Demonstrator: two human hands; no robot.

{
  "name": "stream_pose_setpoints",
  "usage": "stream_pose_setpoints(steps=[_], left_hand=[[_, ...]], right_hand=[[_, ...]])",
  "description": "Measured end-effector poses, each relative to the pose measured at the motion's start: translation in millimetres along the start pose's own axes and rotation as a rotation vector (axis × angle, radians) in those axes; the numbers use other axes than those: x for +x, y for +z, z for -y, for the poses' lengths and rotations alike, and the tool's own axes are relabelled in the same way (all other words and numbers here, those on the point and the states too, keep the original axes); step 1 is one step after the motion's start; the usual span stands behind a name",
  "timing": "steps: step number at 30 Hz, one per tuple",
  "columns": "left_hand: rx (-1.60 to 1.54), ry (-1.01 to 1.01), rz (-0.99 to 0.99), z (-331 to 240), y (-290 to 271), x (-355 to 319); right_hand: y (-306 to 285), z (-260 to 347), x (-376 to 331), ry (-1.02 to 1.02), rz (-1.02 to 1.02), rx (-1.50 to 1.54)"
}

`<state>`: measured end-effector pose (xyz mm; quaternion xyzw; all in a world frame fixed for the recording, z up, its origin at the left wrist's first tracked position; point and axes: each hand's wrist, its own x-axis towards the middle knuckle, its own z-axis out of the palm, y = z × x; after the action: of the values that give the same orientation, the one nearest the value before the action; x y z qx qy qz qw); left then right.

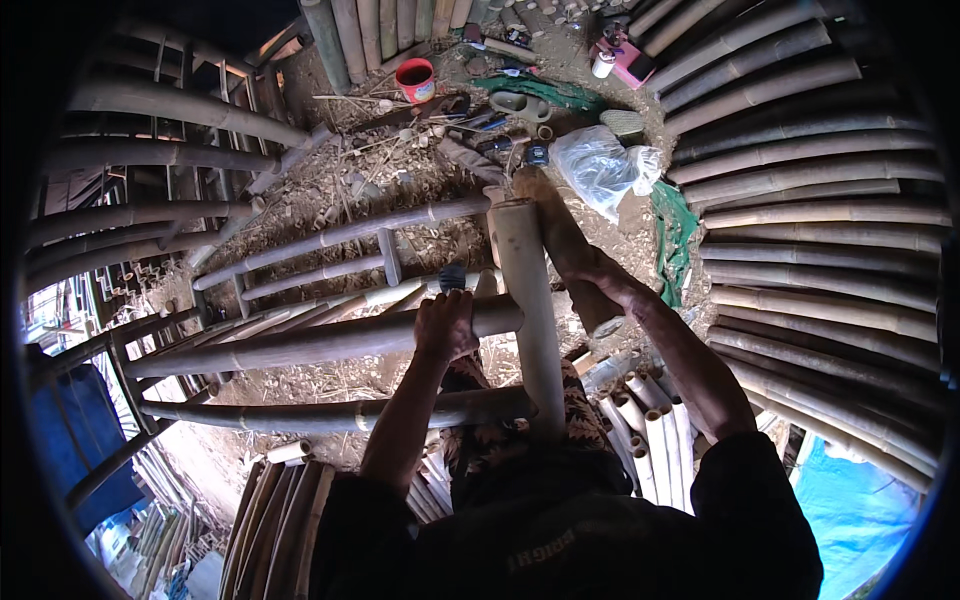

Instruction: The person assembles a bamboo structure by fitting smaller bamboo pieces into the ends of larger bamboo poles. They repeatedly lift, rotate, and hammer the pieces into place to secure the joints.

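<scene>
Bracing a bamboo frame: left hand (445, 325) is clenched over a small dark tool pressed onto the horizontal bamboo pole (330, 345), steadying it. Right hand (600, 285) wraps the thick wooden mallet (565, 250) beside the upright bamboo post (530, 300). Beyond lie a clear plastic bag (600, 165) and red bucket (416, 80).

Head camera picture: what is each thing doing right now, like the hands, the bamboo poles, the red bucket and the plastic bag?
Left hand: closed around a horizontal bamboo rail.
Right hand: gripping a thick brown wooden club, raised over the frame.
Pale upright bamboo post: standing, crossing the rail.
Small red plastic bucket: upright, open, something dark inside.
Clear plastic bag: crumpled on the ground.
</scene>
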<state>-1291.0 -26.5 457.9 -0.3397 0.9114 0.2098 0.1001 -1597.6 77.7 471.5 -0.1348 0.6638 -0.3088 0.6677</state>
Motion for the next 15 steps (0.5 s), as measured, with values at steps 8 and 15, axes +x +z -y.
stream_pose_setpoints(steps=[8,15], left_hand=[[0.017,0.144,-0.259,-24,17,-39],[-0.198,0.217,0.369,-52,78,-110]], right_hand=[[0,-146,-143,0.123,-0.291,0.469],[19,-268,-215,0.343,-0.373,0.717]])
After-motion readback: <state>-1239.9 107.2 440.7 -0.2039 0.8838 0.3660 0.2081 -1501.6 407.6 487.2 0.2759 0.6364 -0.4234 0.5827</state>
